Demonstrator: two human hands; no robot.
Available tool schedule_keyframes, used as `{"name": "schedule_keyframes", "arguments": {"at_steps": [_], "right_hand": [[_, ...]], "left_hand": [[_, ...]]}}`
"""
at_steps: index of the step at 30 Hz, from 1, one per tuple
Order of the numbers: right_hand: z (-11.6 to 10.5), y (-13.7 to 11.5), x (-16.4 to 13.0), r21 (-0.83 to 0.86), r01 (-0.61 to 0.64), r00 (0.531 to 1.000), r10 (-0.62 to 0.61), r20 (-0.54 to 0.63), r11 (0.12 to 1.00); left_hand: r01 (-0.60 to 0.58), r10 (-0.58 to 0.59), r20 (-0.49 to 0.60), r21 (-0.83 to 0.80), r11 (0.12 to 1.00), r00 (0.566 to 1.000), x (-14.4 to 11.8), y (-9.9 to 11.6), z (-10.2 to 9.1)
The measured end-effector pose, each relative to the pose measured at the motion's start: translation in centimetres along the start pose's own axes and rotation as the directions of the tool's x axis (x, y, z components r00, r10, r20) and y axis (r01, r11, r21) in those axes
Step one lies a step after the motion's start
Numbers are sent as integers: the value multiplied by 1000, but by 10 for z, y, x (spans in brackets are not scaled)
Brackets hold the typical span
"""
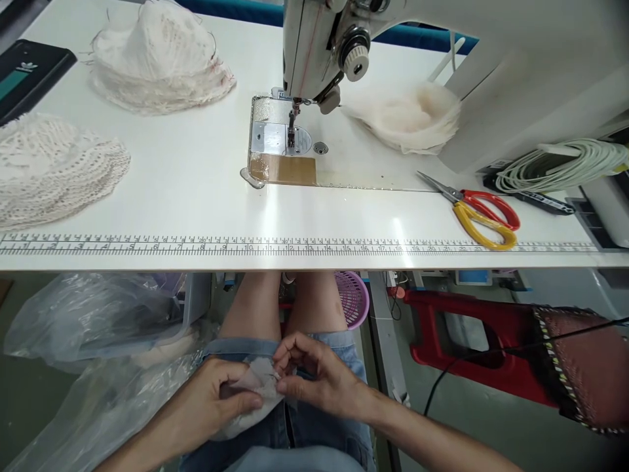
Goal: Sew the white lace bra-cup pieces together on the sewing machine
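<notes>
Over my lap, below the table's front edge, a thin whitish piece of fabric (pixel 263 383) is held between both hands. My left hand (pixel 219 396) grips its left side, thumb lying on top. At the fabric's upper right edge, my right hand (pixel 314 377) pinches with thumb and fingertips bent together. Part of the cloth is hidden under my left fingers, and its full shape cannot be made out. Above, on the table, stands a sewing machine (pixel 307 52), its needle and presser foot over the metal plate (pixel 275 137).
White lace pieces lie stacked in two piles (pixel 162 65) (pixel 59 170) at left, near a black phone (pixel 34 72). Beige cups (pixel 413 118) rest under the machine arm. Red-and-yellow scissors (pixel 484 213) and coiled cord (pixel 560 167) lie right. Below are plastic bags (pixel 98 314) and a red stool (pixel 472 341).
</notes>
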State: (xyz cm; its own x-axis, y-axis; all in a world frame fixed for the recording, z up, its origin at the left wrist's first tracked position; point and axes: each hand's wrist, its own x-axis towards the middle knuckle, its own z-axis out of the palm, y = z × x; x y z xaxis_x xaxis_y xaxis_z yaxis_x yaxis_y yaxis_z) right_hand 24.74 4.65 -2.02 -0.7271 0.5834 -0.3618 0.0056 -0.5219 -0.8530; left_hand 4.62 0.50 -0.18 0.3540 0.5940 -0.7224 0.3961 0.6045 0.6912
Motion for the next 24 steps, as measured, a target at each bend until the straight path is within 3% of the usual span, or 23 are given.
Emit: {"name": "schedule_keyframes", "arguments": {"at_steps": [9, 20, 24], "right_hand": [[-1, -4, 10, -240, -17, 1000, 22, 17, 971], [1, -5, 11, -248, -98, 995, 92, -36, 964], [-2, -9, 10, -207, -84, 996, 89, 19, 975]], "left_hand": [[11, -11, -26, -3, 1000, 1000, -4, 1, -4], [-42, 42, 2, -48, 998, 999, -2, 5, -5], [-55, 54, -15, -124, 991, 998, -3, 6, -6]]}}
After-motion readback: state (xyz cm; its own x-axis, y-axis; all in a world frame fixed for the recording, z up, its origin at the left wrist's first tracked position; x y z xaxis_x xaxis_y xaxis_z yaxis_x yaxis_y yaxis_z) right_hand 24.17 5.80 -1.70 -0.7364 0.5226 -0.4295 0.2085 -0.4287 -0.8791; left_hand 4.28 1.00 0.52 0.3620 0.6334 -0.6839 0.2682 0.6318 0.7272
